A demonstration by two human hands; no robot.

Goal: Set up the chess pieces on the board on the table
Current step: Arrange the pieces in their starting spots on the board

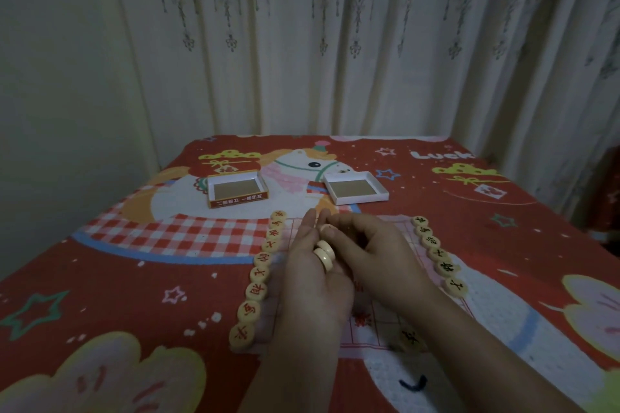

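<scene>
A person's left hand (312, 275) cupped two cream round chess discs (324, 255) above the pale paper board (365, 322), while the right hand (365, 241) pinched another disc (326, 229); red-lettered pieces (259, 274) and dark-lettered pieces (439, 250) lined its edges.

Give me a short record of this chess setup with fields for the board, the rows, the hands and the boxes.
board: paper board on the red tablecloth, mostly hidden by the arms
left row: nine red-lettered discs along the left edge
right row: six dark-lettered discs along the right edge
left hand: palm holds stacked discs
right hand: fingers pinch one disc
boxes: two open box halves, both look empty
</scene>
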